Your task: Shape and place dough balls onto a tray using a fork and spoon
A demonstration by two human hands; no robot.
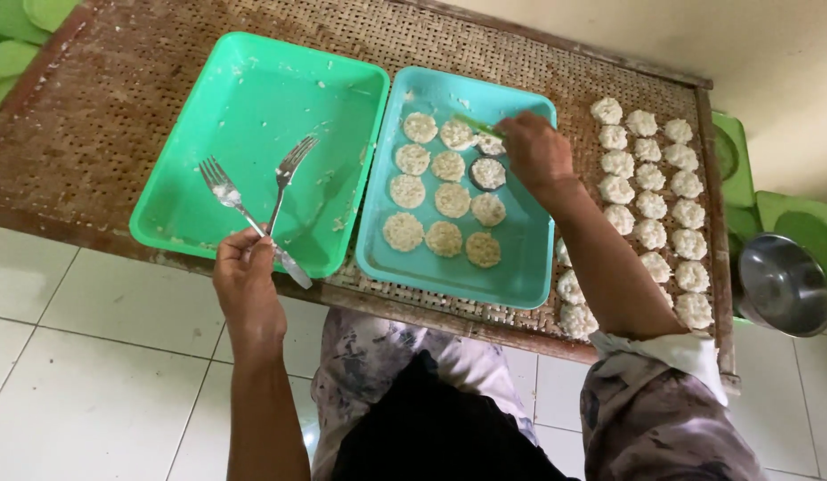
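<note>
Gripping two metal forks (269, 207) crossed in clenched fingers, the left hand (246, 283) hovers over the empty green plastic tray (177, 191). The right hand (536, 150) pinches a thin green stick (476, 125) beside a dark round mould (488, 173) in the blue plastic tray (520, 258), where about twelve flat rice cakes (452, 199) lie. Seemingly shaping is underway; lifting the mould cleanly needs care. Roughly twenty-five cakes (649, 207) dry on the woven bamboo rack (93, 125).

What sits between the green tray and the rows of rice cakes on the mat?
The teal tray lies there, holding flat round cakes, with the right hand over its far end. The head view shows it.
</note>
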